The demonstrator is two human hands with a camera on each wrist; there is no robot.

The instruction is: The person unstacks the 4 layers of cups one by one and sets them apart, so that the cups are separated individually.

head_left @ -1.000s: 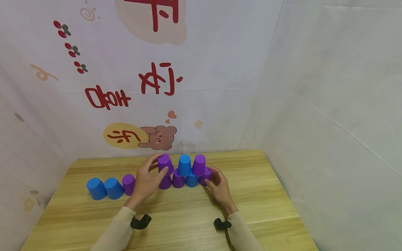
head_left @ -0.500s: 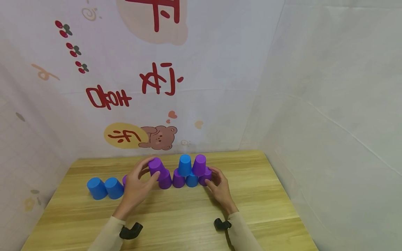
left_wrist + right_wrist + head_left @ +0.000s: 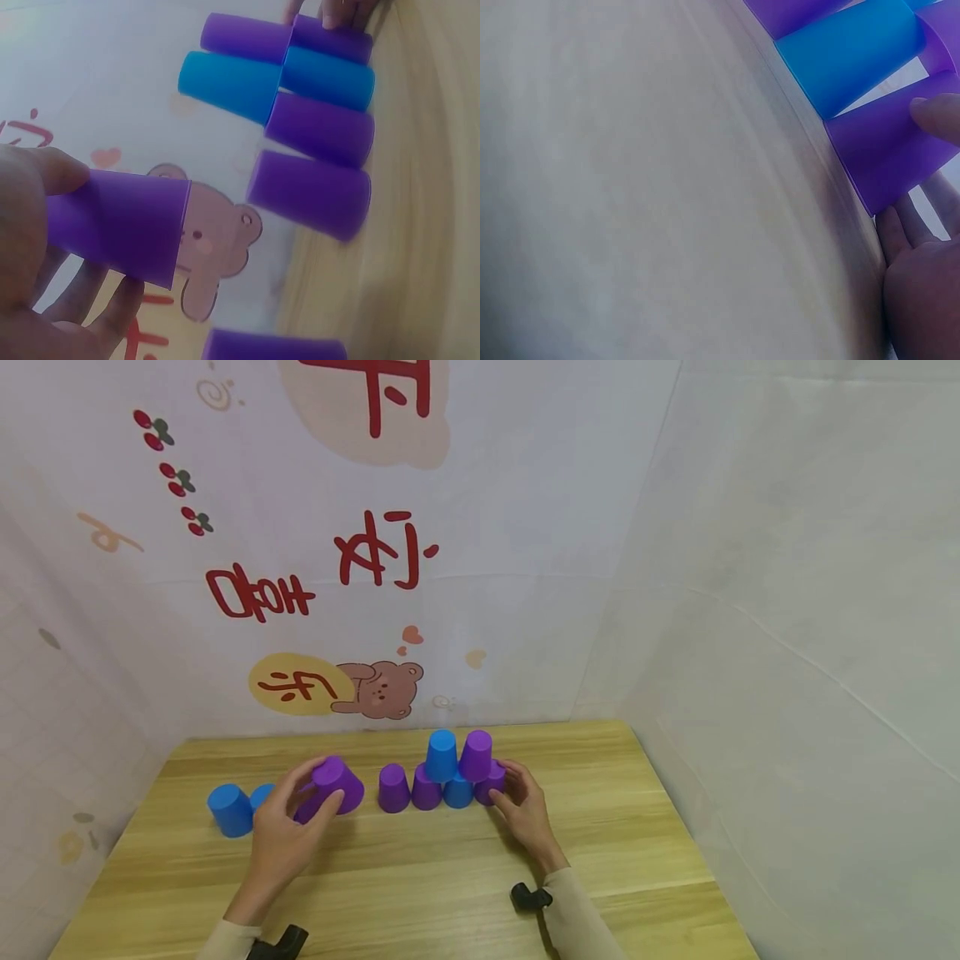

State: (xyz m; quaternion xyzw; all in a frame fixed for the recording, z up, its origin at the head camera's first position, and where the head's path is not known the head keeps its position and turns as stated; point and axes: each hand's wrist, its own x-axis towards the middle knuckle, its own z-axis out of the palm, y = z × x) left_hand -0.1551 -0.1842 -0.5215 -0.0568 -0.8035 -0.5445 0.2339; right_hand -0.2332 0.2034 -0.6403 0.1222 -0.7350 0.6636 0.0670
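My left hand (image 3: pixel 281 831) grips a purple cup (image 3: pixel 337 787) in the air, tilted, its wide rim toward the lower right. My right hand (image 3: pixel 521 806) has thumb and fingers round the rightmost purple cup (image 3: pixel 885 150) of the bottom row. That row also has a blue cup (image 3: pixel 458 792), a middle purple cup (image 3: pixel 427 789) and a left-end purple cup (image 3: pixel 393 789). On top, upside down, stand a blue cup (image 3: pixel 442 756) and a purple cup (image 3: pixel 476 756), side by side. Nothing sits on the left-end cup.
Left of my left hand, a blue cup (image 3: pixel 230 811) stands upside down beside a second blue cup (image 3: pixel 261 795), partly covered by the hand. Another purple cup (image 3: pixel 274 349) is mostly hidden behind that hand. The wooden table (image 3: pixel 420 893) meets a printed white cloth (image 3: pixel 525 652) at the back.
My left hand has lifted the purple cup off the left end of the upper row and carried it left and toward me. My right hand has stayed on its cup.
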